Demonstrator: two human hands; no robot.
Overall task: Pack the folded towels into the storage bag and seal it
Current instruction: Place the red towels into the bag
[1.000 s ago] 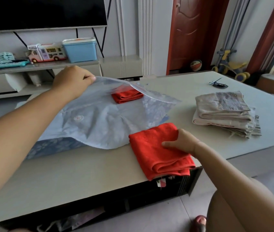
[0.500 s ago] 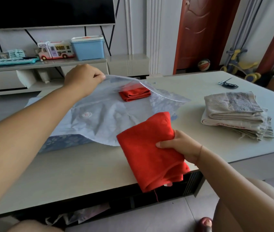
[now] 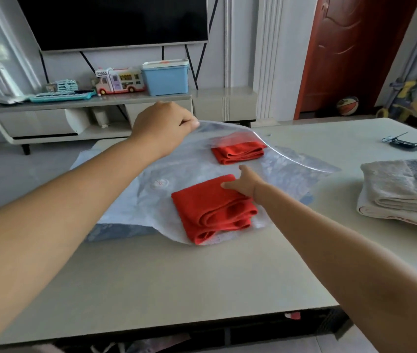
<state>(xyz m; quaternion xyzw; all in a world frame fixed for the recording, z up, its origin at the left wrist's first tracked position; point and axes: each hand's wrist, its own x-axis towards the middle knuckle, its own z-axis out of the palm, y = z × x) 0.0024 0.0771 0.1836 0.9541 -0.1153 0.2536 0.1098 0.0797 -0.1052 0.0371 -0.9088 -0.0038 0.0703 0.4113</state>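
A clear plastic storage bag (image 3: 131, 200) with a pale blue flower print lies on the table. My left hand (image 3: 163, 126) pinches the bag's upper flap and holds the mouth lifted. One folded red towel (image 3: 239, 152) lies inside the bag under the raised flap. My right hand (image 3: 244, 184) grips the far edge of a second folded red towel (image 3: 210, 208), which hangs over the bag's near part. A stack of folded beige towels (image 3: 403, 192) rests at the right of the table.
The pale table (image 3: 177, 281) has its front edge close to me. A small dark object (image 3: 401, 142) lies at the far right. Behind stand a TV cabinet with a blue box (image 3: 166, 76), a toy bus (image 3: 119, 80) and a red door.
My right hand has lifted the red towel from the table's front edge and carried it forward over the bag. My left hand keeps holding the flap up.
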